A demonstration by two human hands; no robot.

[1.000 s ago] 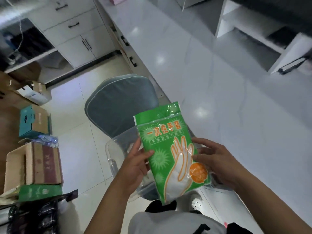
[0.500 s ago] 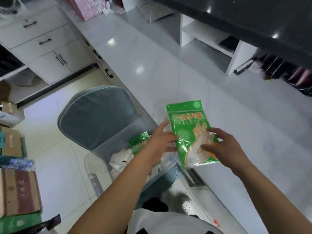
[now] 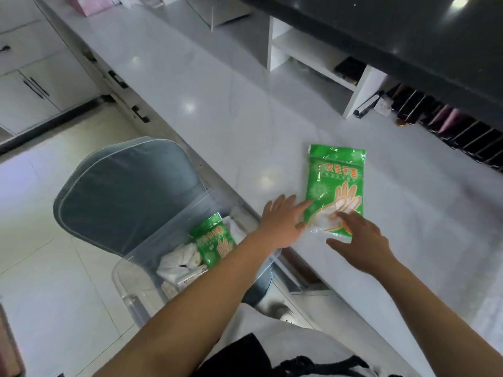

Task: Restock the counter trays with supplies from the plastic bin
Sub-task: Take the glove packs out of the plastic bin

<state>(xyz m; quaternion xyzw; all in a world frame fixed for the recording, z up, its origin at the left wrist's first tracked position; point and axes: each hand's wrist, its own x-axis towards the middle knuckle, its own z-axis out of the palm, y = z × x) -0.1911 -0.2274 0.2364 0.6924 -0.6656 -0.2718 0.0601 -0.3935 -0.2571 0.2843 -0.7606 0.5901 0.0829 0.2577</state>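
A green pack of disposable gloves (image 3: 335,183) lies flat on the white counter (image 3: 217,110). My left hand (image 3: 283,220) is spread with fingertips at the pack's lower left edge. At the pack's bottom edge my right hand (image 3: 362,240) is flat, fingers apart, touching it. The clear plastic bin (image 3: 136,289) stands on the grey chair (image 3: 122,191) beside the counter. It holds a second green glove pack (image 3: 213,242) and white packets (image 3: 179,261).
A white shelf unit (image 3: 313,55) stands at the back of the counter under a dark upper counter (image 3: 408,36). Dark divided trays (image 3: 462,134) sit at the right. White cabinets with black handles (image 3: 35,85) line the far left wall.
The glove pack went from being held up in both hands above the bin to lying flat on the counter. Both hands opened and now rest at its lower edge.
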